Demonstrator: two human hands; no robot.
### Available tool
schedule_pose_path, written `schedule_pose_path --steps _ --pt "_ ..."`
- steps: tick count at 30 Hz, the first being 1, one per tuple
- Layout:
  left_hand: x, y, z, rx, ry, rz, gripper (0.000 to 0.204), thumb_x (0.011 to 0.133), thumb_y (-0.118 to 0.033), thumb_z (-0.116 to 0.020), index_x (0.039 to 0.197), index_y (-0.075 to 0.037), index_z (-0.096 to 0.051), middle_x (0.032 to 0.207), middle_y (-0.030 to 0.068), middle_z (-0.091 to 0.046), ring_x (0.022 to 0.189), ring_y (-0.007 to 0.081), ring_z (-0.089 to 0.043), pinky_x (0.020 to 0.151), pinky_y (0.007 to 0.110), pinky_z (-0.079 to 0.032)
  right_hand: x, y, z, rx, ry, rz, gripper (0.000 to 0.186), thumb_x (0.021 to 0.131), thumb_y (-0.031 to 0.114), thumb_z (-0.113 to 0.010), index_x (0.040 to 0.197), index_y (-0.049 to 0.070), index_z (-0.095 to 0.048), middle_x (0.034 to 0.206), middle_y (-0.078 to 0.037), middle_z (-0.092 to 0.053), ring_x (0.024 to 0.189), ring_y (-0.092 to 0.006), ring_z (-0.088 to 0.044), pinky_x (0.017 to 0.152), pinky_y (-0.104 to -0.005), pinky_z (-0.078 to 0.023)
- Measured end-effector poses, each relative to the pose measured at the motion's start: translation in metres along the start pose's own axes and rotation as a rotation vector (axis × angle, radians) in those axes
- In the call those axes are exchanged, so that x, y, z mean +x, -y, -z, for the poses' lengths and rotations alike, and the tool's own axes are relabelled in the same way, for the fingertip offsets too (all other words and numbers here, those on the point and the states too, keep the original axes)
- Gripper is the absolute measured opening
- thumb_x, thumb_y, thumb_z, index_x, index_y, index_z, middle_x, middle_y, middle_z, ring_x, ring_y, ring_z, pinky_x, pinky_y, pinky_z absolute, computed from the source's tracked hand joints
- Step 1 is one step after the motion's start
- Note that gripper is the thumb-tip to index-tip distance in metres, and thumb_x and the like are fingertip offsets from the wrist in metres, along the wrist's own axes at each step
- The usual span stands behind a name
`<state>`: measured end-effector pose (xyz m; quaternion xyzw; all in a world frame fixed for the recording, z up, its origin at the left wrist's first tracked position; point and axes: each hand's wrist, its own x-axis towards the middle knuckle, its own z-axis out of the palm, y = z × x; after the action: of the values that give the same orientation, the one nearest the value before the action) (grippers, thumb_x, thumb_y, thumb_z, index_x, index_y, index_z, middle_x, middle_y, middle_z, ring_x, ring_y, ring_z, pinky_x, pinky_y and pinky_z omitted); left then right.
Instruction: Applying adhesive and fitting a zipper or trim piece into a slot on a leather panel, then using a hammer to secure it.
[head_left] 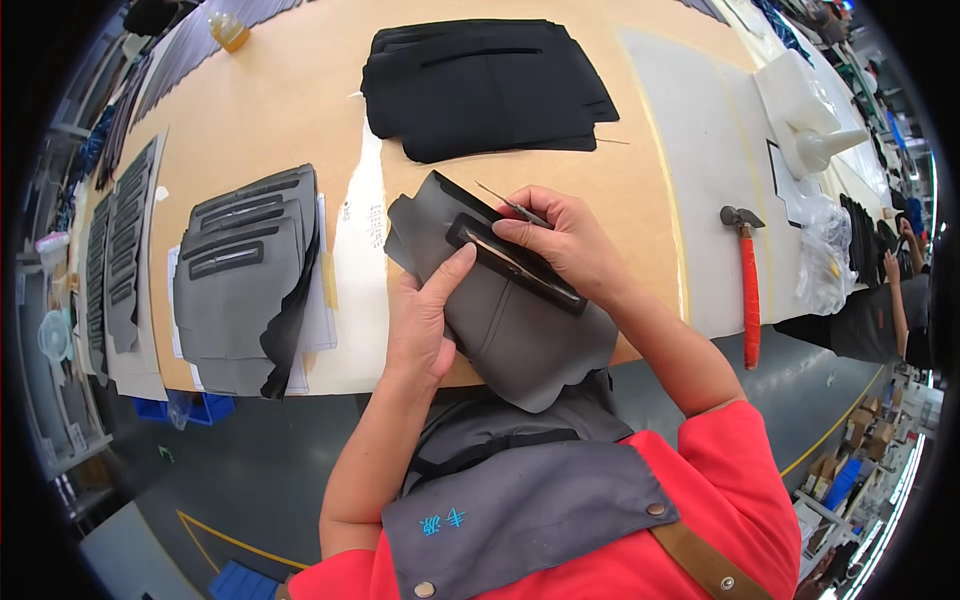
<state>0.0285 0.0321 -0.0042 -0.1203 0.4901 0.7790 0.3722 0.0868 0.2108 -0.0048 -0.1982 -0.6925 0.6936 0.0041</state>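
A grey leather-like panel [500,330] hangs over the near table edge, tilted toward me. Across it runs a long slot with a black border [545,285]. My left hand [425,310] grips the panel's left side, its thumb pressed beside the slot. Over the slot's upper end, my right hand [560,235] is closed on a slim pointed metal tool [515,207], whose tip points up and left. Its exact kind is not clear. The right thumb and fingers are close to the black border, but whether they also pinch it cannot be seen.
A black stack of panels [485,85] lies beyond my hands. Left is a pile of grey slotted panels [235,290]. A red-handled hammer [750,290] lies right, near a clear plastic bag [827,245] and a white bottle [815,150]. A yellow-liquid bottle [229,32] stands far left. Another person works far right.
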Motion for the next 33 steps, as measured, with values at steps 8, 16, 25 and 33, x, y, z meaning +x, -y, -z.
schedule_pose_path --steps 8,16,25,33 --pt "-0.005 0.004 0.013 -0.03 0.1 0.102 0.04 0.089 -0.012 -0.078 0.124 0.0 -0.063 0.115 0.0089 -0.068 0.106 0.0193 -0.066 0.093 0.034 -0.054 0.003 -0.014 -0.007 -0.067 -0.004 0.076 0.016 0.096 0.013 -0.07 0.103 0.0 -0.069 0.091 -0.003 -0.07 0.087 -0.0079 -0.061 0.08 -0.0271 -0.05" --pt "-0.001 0.003 0.002 -0.065 -0.026 0.103 0.039 0.091 -0.012 -0.077 0.125 -0.001 -0.062 0.119 0.0096 -0.068 0.108 0.0191 -0.066 0.094 0.034 -0.054 -0.004 -0.013 -0.001 -0.296 -0.115 0.213 0.022 0.098 0.018 -0.069 0.113 0.002 -0.069 0.097 0.0 -0.066 0.086 -0.0074 -0.058 0.081 -0.0243 -0.047" --pt "0.001 0.009 0.012 -0.013 0.019 0.081 0.036 0.091 -0.013 -0.077 0.122 -0.001 -0.063 0.115 0.0089 -0.069 0.105 0.0172 -0.066 0.093 0.031 -0.053 -0.037 0.006 0.019 -0.02 0.092 -0.161 0.029 0.105 0.026 -0.061 0.117 0.001 -0.07 0.092 0.001 -0.064 0.085 -0.0048 -0.057 0.076 -0.0216 -0.045" --pt "-0.001 0.01 0.01 -0.005 0.023 0.084 0.032 0.091 -0.011 -0.077 0.119 -0.002 -0.065 0.113 0.0083 -0.07 0.104 0.0162 -0.067 0.092 0.03 -0.053 -0.031 0.005 0.007 -0.034 0.098 -0.148 0.027 0.104 0.025 -0.061 0.113 0.002 -0.071 0.088 0.003 -0.064 0.083 -0.0036 -0.055 0.074 -0.0207 -0.043"
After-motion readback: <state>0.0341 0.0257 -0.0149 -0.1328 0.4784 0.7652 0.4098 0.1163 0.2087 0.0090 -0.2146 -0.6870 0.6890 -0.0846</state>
